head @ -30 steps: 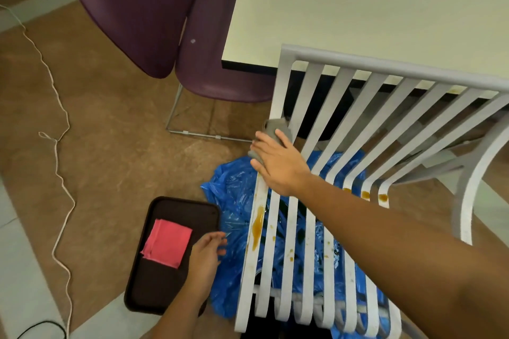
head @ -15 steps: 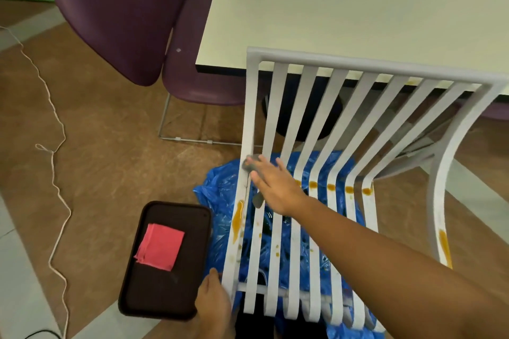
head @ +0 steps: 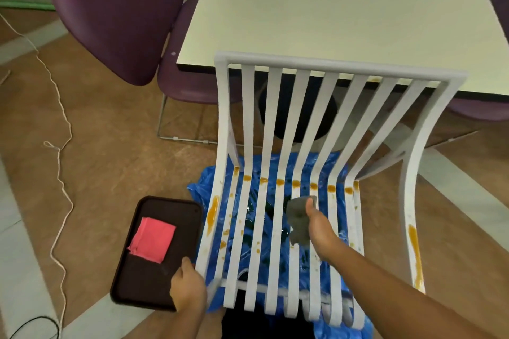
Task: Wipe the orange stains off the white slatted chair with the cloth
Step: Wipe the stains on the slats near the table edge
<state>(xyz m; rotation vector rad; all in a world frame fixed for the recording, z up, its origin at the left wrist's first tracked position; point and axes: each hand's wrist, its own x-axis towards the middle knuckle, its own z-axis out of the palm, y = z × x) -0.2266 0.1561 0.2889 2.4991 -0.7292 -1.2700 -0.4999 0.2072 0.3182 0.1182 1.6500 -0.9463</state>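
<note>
Your right grip (head: 316, 226) grasps the grey cloth (head: 298, 224) over the middle seat slats of the white chair (head: 341, 74); your left grip (head: 187, 286) holds its front corner. The loose cloth may slip between slats, or smear the orange stains (head: 296, 183).

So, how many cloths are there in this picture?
2. A grey cloth is in the right hand, over the seat slats of the white slatted chair. A folded pink cloth lies on the dark tray on the floor. No other cloth shows.
</note>
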